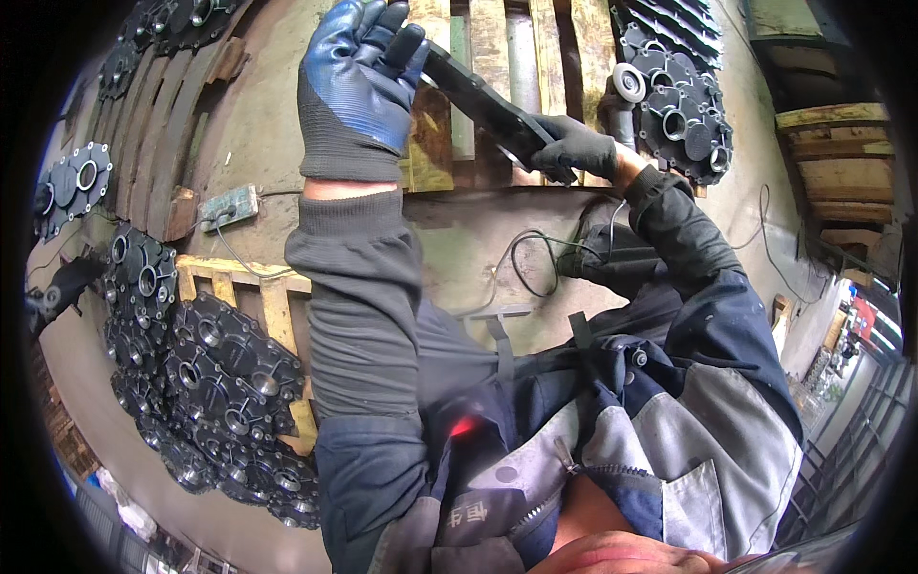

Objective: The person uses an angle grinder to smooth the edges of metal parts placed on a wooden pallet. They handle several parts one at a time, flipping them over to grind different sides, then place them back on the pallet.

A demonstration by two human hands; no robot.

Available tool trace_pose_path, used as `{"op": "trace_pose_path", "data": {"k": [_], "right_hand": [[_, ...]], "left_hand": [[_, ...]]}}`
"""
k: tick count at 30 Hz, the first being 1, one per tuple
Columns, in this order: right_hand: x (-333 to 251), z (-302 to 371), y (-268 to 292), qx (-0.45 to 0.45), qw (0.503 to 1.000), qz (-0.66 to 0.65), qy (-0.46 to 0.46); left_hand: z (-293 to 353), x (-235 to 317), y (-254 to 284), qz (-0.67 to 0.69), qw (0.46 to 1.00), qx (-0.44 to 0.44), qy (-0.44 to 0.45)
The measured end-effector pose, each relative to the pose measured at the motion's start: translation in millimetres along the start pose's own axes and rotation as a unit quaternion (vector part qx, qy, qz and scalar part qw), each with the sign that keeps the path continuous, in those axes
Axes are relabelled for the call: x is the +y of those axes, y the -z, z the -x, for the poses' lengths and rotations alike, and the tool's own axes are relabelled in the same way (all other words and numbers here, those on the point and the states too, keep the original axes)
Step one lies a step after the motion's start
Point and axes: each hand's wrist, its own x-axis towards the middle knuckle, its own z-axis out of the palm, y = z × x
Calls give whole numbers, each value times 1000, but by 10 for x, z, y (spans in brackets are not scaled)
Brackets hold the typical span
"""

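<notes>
My left hand (356, 81), in a blue and grey glove, is raised at the top of the view and grips one end of a long flat black metal part (483, 100). My right hand (574, 148), in a dark glove, grips the part's other end, lower and to the right. The part slants between the two hands above a wooden pallet (497, 57). Both sleeves and my grey and navy jacket (612, 430) fill the lower middle of the view.
Stacks of black cast housings lie on a pallet at the left (215, 383), at the far left (75, 182) and at the upper right (684, 105). A small green box with a cable (229, 205) and a looped black cable (535, 263) lie on the concrete floor.
</notes>
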Motion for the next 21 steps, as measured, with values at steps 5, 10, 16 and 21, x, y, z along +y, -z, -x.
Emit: {"op": "trace_pose_path", "data": {"k": [5, 10, 16, 21], "right_hand": [[196, -76, 174, 156, 984, 64, 59], [-256, -249, 17, 297, 907, 300, 8], [-487, -350, -324, 288, 854, 428, -72], [-628, -278, -346, 330, 830, 446, -64]], "left_hand": [[6, 12, -88, 16, 999, 39, 7], [202, 27, -292, -6, 997, 66, -36], [189, 3, -113, 55, 998, 14, -31], [126, 11, -1, 99, 993, -64, 24]]}}
